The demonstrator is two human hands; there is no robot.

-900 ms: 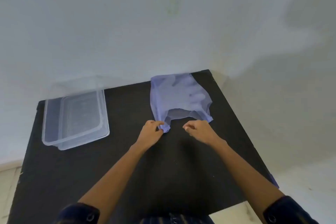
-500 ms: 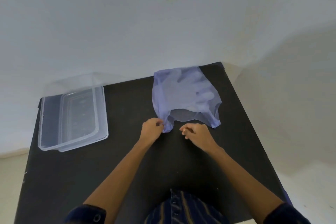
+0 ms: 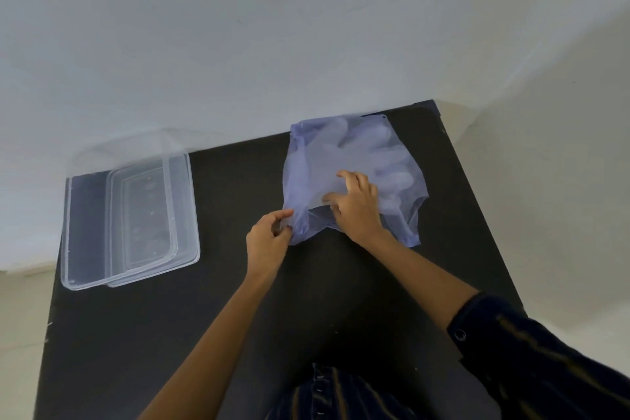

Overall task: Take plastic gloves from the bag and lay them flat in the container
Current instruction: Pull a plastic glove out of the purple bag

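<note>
A thin blue plastic bag [image 3: 300, 164] lies at the far middle of the black table [image 3: 211, 317], with pale plastic gloves [image 3: 381, 153] showing through it. My left hand [image 3: 269, 242] pinches the bag's near left handle. My right hand [image 3: 356, 204] has reached into the bag's mouth, fingers spread over the gloves; whether it grips one is hidden by the film. A clear rectangular container [image 3: 85, 232] sits at the far left of the table, with what looks like its lid lying in or beside it.
A white wall runs right behind the table's far edge. The table's right edge slants close past the bag. My dark striped sleeve [image 3: 531, 351] and shirt front fill the bottom of the view.
My right hand has moved forward from the bag's near edge into its opening. My left hand has kept its pinch on the handle.
</note>
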